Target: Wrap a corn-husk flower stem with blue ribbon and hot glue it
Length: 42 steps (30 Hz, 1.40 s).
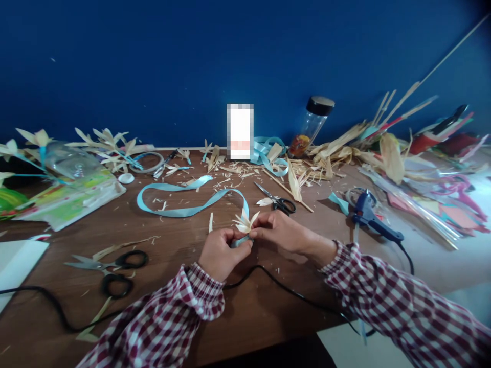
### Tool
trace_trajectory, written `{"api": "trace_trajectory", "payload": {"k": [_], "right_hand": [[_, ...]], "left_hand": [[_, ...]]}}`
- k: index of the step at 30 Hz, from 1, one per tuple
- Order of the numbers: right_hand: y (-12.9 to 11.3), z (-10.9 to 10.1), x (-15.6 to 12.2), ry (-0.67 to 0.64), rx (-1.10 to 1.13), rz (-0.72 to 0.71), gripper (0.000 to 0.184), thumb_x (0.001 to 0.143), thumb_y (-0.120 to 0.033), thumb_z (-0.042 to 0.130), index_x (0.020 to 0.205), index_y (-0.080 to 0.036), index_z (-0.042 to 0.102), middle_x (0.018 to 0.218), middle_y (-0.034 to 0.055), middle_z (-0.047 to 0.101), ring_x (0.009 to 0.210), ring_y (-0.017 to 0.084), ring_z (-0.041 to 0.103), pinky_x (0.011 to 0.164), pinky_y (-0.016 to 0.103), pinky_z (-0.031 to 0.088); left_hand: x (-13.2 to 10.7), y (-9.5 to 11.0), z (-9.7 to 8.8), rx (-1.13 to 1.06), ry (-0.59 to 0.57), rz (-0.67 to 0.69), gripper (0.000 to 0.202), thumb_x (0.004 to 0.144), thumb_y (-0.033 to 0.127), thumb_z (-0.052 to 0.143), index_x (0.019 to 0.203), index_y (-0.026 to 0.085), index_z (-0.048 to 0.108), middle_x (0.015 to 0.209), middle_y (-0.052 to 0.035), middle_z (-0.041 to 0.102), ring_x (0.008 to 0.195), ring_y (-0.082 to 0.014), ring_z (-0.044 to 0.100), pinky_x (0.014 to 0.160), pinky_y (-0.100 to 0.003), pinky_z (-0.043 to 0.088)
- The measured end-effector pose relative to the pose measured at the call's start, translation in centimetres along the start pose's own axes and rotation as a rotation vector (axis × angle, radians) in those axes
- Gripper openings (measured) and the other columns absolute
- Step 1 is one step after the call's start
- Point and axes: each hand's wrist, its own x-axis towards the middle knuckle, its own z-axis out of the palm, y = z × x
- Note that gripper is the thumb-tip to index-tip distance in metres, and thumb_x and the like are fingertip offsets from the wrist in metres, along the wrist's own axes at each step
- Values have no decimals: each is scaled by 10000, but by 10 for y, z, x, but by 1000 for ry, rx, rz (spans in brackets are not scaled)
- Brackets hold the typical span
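Observation:
Both of my hands meet over the middle of the brown table (161,306). My left hand (221,252) and my right hand (282,231) pinch a small pale husk flower (244,222) from either side, fingers closed on it. One end of a light blue ribbon (180,202) runs from the flower and loops away to the left across the table. Both arms wear red-and-white checked sleeves.
Black-handled scissors (111,266) lie at the front left, a smaller pair (279,202) just behind my hands. A blue glue gun (370,217) rests at the right, its black cord (291,294) crossing the front. Husk scraps, finished husk flowers (109,145), a jar (312,125) and coloured papers crowd the back.

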Motion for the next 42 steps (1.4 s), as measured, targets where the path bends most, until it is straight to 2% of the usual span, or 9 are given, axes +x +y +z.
{"api": "trace_trajectory", "payload": {"k": [12, 16, 23, 27, 32, 37, 42], "right_hand": [[-8, 3, -1, 51, -77, 10, 110, 788, -235, 630, 757, -132, 655, 680, -15, 625, 663, 124, 532, 630, 228, 394], [-10, 7, -1, 92, -62, 21, 97, 774, -227, 643, 762, -133, 665, 695, -7, 641, 683, 134, 549, 648, 237, 407], [-6, 4, 1, 112, -51, 25, 82, 758, -215, 638, 744, -135, 650, 699, 2, 643, 683, 140, 555, 653, 248, 417], [-5, 4, 0, 92, 45, 59, 122, 748, -256, 652, 726, -141, 619, 667, -8, 614, 637, 128, 537, 605, 242, 411], [-2, 8, -2, 72, 225, 114, 223, 727, -348, 689, 743, -152, 585, 660, -15, 593, 603, 115, 534, 564, 231, 416], [3, 10, -2, 68, 243, 100, 209, 748, -329, 672, 781, -142, 584, 653, -26, 569, 579, 94, 495, 545, 215, 380], [7, 12, -2, 83, 331, 93, 255, 735, -374, 695, 763, -140, 597, 638, -33, 558, 570, 88, 477, 547, 214, 374]], "left_hand": [[1, -3, 0, -25, 51, -12, 237, 516, 337, 665, 616, 122, 683, 492, 37, 563, 475, -82, 416, 477, -213, 317], [1, -8, 1, -43, 63, 10, 215, 531, 331, 665, 608, 130, 666, 505, 33, 567, 483, -89, 439, 481, -216, 326], [2, -7, -1, -71, -38, 47, 234, 551, 277, 649, 734, 134, 669, 640, -9, 662, 569, -131, 544, 556, -241, 401], [2, -7, -3, -66, -77, 70, 200, 564, 277, 637, 714, 147, 664, 652, -15, 666, 597, -142, 564, 570, -247, 407], [2, -4, -3, -63, -34, 35, 202, 555, 294, 648, 687, 142, 664, 640, -25, 668, 557, -127, 541, 534, -237, 389], [0, 3, -4, -75, -10, -54, 201, 527, 272, 666, 677, 137, 674, 493, 33, 587, 416, -79, 419, 423, -213, 307], [3, 2, -6, -129, -36, -45, 184, 528, 260, 675, 661, 135, 666, 439, 63, 530, 383, -60, 389, 397, -195, 290]]}}
